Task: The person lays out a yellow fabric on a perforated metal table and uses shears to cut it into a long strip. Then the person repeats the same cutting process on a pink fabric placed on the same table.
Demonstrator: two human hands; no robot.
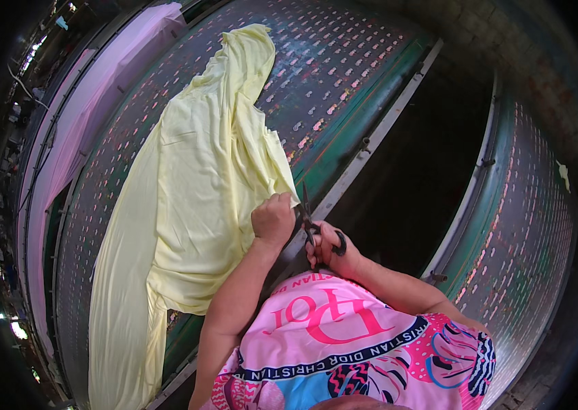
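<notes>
A long pale yellow cloth (197, 171) lies in loose folds over the dark table and hangs down at the near left. My left hand (274, 220) is closed on the cloth's right edge, pinching a corner. In my right hand (333, 249) is a pair of dark scissors (307, 210), fingers through the handles. Their blades point away from me, just right of the pinched corner. Whether the blades touch the cloth I cannot tell.
The long table (330, 82) has a dark top stained with paint and printed with rows of small pale marks. A metal rail (384, 130) runs along its right edge, beside a dark gap. Another marked table (514, 225) stands right; pink cloth (74, 147) lies far left.
</notes>
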